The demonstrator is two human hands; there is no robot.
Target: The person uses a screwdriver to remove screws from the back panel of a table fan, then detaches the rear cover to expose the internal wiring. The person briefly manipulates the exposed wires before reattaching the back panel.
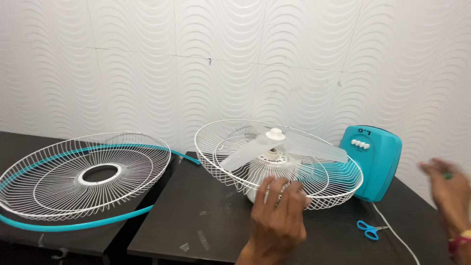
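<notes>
My left hand [275, 218] grips the near side of a white wire rear fan grille [338, 189] and the white motor housing [255, 189] under it. Inside the grille lie translucent fan blades [304, 147], topped by a white cap [275, 134]. The fan's teal base [380, 167] with white buttons [360, 144] stands behind on the right. My right hand [447, 192] is blurred at the right edge, above the table and apart from the fan; a small green speck shows at its fingers. A white front grille [54, 179] with a loose teal rim band [73, 225] lies on the left table.
Two black tables [196, 206] stand side by side against a white wavy-patterned wall, with a narrow gap [120, 240] between them. Blue-handled scissors [369, 229] and a white cord [392, 233] lie right of the fan. Bits of clear tape [202, 239] stick to the tabletop.
</notes>
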